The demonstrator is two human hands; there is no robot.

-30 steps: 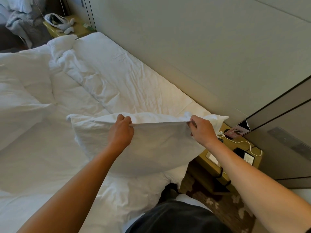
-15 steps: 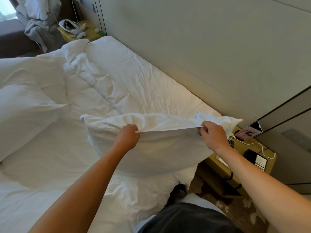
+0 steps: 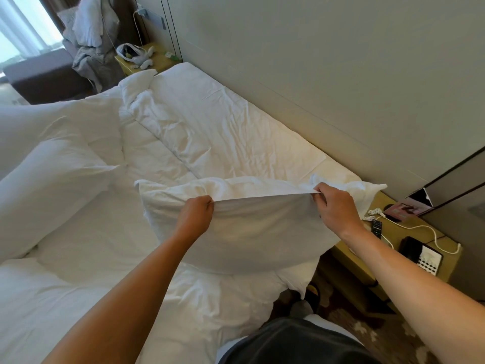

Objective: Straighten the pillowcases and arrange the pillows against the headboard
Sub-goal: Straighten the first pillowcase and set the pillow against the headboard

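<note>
A white pillow [image 3: 252, 240] lies on the near corner of the bed, close to the pale headboard panel [image 3: 301, 74]. My left hand [image 3: 195, 216] pinches the open hem of its pillowcase on the left. My right hand [image 3: 337, 210] pinches the same hem on the right, and the edge is pulled taut between them. More white pillows [image 3: 49, 164] are heaped on the left side of the bed. The stretch of mattress [image 3: 223, 132] along the headboard holds no pillow.
A crumpled white duvet [image 3: 78, 298] covers the near part of the bed. A bedside table [image 3: 409, 232] at right holds a phone [image 3: 420, 256], a remote [image 3: 377, 227] and a white cable. Another nightstand [image 3: 147, 59] and a chair piled with linen [image 3: 89, 43] stand at the far end.
My hands keep hold of the pillowcase hem and have spread a little, tightening the edge. The camera has tilted up, showing more of the far room.
</note>
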